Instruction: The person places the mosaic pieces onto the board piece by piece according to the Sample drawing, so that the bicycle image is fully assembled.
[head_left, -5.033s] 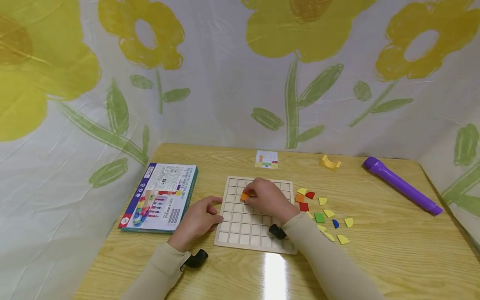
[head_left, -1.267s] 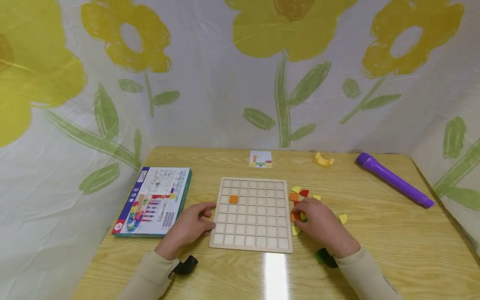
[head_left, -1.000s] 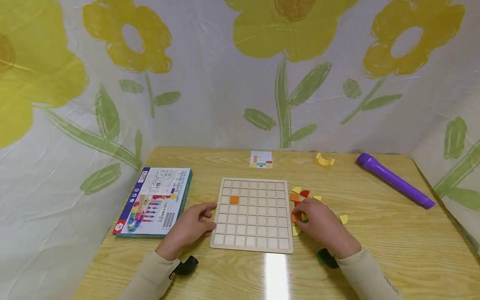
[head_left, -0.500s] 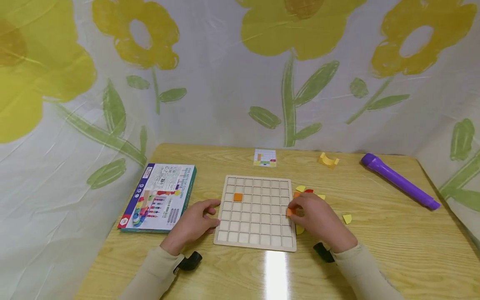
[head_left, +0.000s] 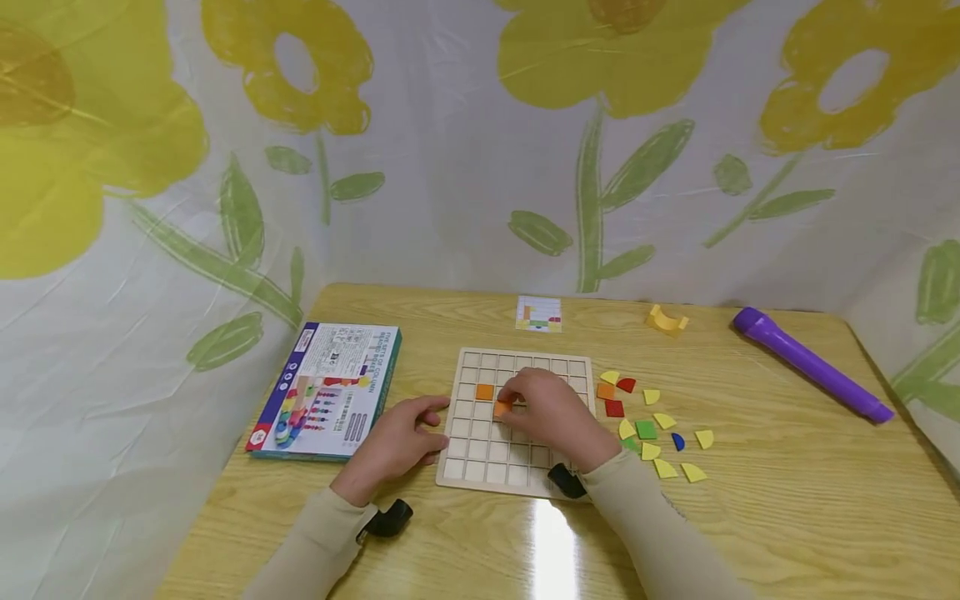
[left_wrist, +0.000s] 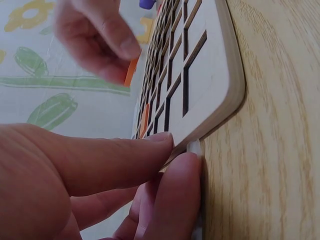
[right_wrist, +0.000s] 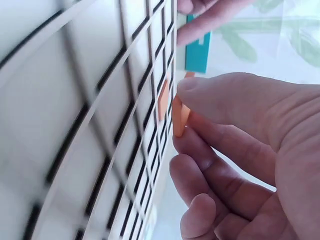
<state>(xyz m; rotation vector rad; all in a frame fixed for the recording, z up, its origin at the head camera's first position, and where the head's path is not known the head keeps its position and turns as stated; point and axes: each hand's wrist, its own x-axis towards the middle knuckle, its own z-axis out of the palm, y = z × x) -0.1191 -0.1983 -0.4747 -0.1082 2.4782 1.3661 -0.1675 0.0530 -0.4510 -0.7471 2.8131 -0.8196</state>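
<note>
My right hand (head_left: 551, 412) pinches an orange square tile (right_wrist: 180, 116) between thumb and fingers, tilted close over the wooden grid board (head_left: 476, 471). Another orange square tile (head_left: 484, 392) lies in a cell toward the board's upper left, up and left of the held one. At the board's left edge is my left hand (head_left: 397, 437), its index finger and thumb apart and touching the rim. In the left wrist view, the thumb tip (left_wrist: 162, 139) sits right at the board's edge.
Right of the board lie several loose pieces, among them a green square (head_left: 646, 430), a red square (head_left: 614, 408) and a blue half-round (head_left: 678, 442). A pattern card (head_left: 538, 315), a yellow arch (head_left: 667, 320) and a purple stick (head_left: 813, 365) are farther back. A boxed set (head_left: 322, 392) lies left.
My right hand has gone from the loose pieces leftward over the board with a second orange tile. The first orange tile was set in its cell earlier. My left hand stays at the edge.
</note>
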